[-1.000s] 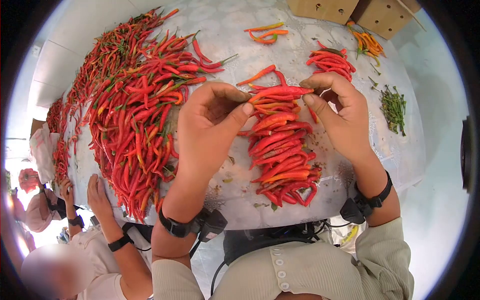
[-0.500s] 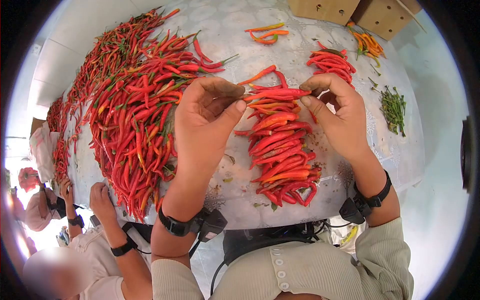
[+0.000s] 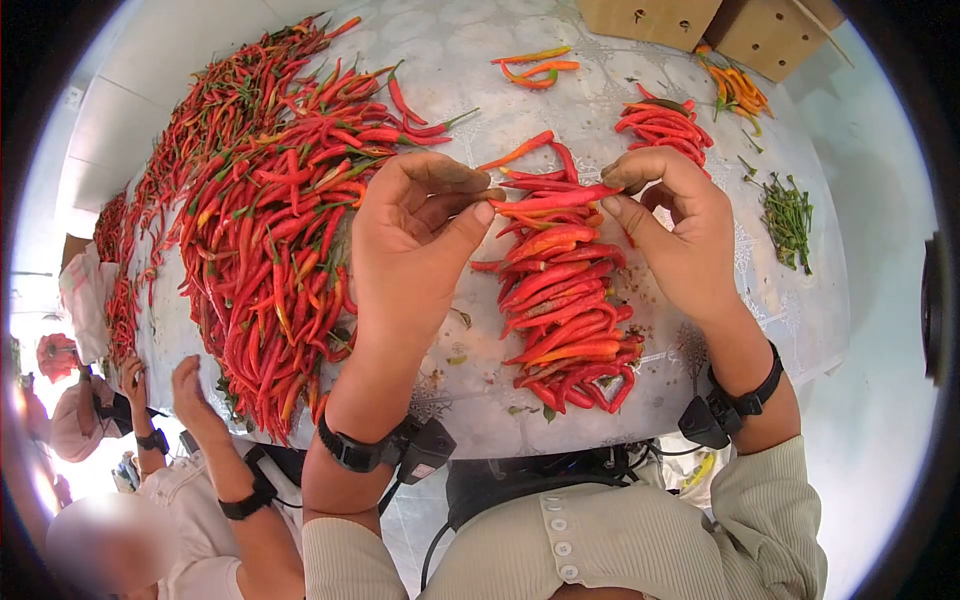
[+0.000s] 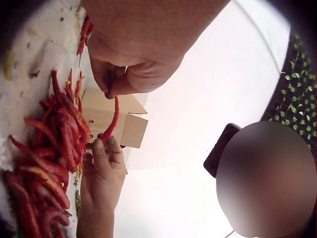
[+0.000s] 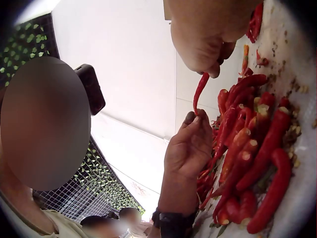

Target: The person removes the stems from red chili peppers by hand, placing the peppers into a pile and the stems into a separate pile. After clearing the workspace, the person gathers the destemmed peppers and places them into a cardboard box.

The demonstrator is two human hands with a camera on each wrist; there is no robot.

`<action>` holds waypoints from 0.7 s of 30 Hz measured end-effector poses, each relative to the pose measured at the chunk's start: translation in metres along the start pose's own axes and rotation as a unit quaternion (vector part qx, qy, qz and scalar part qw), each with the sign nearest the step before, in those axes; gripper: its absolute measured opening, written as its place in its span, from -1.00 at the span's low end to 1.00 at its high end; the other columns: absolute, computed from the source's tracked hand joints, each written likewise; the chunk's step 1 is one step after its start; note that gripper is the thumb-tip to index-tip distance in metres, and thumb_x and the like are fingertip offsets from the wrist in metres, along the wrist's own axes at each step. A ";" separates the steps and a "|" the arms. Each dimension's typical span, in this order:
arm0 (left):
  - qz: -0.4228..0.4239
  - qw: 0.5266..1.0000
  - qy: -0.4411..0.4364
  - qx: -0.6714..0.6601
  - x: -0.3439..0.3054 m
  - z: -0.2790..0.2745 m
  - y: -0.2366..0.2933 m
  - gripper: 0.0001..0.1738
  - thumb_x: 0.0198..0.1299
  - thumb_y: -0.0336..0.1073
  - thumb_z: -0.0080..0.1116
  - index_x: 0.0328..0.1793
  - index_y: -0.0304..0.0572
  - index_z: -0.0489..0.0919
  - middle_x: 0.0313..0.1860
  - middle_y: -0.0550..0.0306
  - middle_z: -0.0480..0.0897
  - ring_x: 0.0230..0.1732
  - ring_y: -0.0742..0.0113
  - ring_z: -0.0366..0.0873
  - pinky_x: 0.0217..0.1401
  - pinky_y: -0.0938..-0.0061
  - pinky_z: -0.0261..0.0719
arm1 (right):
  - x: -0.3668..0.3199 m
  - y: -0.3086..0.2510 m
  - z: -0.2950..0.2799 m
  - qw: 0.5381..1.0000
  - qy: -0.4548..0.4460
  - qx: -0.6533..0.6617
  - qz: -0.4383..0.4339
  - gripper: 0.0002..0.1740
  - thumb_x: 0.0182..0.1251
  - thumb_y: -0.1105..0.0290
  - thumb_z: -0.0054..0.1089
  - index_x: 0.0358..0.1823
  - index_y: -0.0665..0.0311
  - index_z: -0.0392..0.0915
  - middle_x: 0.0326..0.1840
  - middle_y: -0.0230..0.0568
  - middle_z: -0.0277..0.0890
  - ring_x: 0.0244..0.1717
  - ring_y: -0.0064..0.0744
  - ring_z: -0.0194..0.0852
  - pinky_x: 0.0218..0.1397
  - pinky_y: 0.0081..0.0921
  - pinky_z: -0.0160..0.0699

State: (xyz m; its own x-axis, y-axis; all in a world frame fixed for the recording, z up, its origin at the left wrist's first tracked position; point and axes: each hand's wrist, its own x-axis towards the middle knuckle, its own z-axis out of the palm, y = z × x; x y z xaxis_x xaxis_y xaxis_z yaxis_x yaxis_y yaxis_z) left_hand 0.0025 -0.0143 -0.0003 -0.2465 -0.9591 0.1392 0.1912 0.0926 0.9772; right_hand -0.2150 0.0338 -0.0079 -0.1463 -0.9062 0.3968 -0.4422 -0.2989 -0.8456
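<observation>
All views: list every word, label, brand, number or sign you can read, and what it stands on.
No text can be read in any view.
Pale patch, perhaps a label, on the left wrist camera: too small to read.
Cardboard box at the table's far edge: holes, no lettering visible.
Held red chili pepper: no text.

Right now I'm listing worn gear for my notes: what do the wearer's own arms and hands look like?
The left hand and right hand are gloveless. Behind each sits a black wrist strap with a boxy black module; the left one has a small whitish label and a dark cable below. The pale beige ribbed-fabric sleeves stop well short of the straps.
</observation>
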 end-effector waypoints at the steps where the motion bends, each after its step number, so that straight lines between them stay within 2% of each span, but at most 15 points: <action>1: 0.003 1.000 -0.004 -0.003 0.000 0.000 0.000 -0.54 0.11 -0.65 0.26 0.14 -0.29 0.43 -0.04 0.03 0.62 0.02 0.24 0.62 0.12 0.43 0.58 | 0.000 0.000 0.000 1.000 0.001 0.000 -0.001 -0.77 0.10 0.61 0.30 -0.18 0.25 0.60 -0.29 -0.33 0.59 -0.29 -0.54 0.52 -0.28 -0.59 0.47; 6: 0.011 1.000 -0.003 -0.006 0.000 0.003 0.002 -0.55 0.13 -0.62 0.26 0.15 -0.28 0.42 -0.05 0.02 0.63 0.00 0.24 0.63 0.09 0.44 0.58 | 0.000 0.000 -0.001 1.000 -0.005 -0.004 -0.007 -0.79 0.14 0.56 0.30 -0.16 0.24 0.61 -0.27 -0.33 0.60 -0.29 -0.53 0.53 -0.26 -0.58 0.48; 14: -0.041 0.998 0.021 0.030 0.000 0.003 0.005 -0.55 0.14 -0.53 0.31 0.14 -0.28 0.43 -0.11 0.04 0.64 -0.08 0.31 0.63 0.02 0.50 0.58 | -0.001 -0.002 -0.001 1.000 -0.010 -0.005 0.015 -0.79 0.23 0.40 0.29 -0.11 0.24 0.61 -0.24 -0.31 0.63 -0.26 -0.50 0.55 -0.22 -0.56 0.48; 17: -0.033 0.999 0.023 0.028 0.000 0.002 0.003 -0.55 0.14 -0.53 0.31 0.15 -0.28 0.44 -0.11 0.06 0.62 -0.08 0.35 0.60 0.02 0.52 0.56 | 0.004 0.001 -0.008 0.996 0.044 -0.073 -0.020 -0.79 0.27 0.38 0.27 -0.10 0.25 0.62 -0.21 -0.28 0.64 -0.25 -0.46 0.56 -0.17 -0.55 0.49; 21: -0.022 0.999 0.031 0.024 0.000 0.004 0.003 -0.61 0.14 -0.51 0.32 0.07 -0.31 0.44 -0.17 0.08 0.63 -0.12 0.44 0.57 -0.04 0.56 0.53 | 0.020 0.009 -0.040 0.976 0.163 -0.142 0.001 -0.79 0.30 0.36 0.23 -0.09 0.27 0.62 -0.15 -0.23 0.64 -0.20 -0.40 0.58 -0.06 -0.50 0.50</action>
State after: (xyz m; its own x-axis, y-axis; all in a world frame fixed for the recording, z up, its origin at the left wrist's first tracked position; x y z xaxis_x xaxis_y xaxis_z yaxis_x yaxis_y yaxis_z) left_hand -0.0007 -0.0133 0.0034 -0.1947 -0.9770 0.0871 0.1362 0.0610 0.9888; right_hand -0.2574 0.0253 0.0066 -0.4007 -0.7498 0.5265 -0.6626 -0.1597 -0.7317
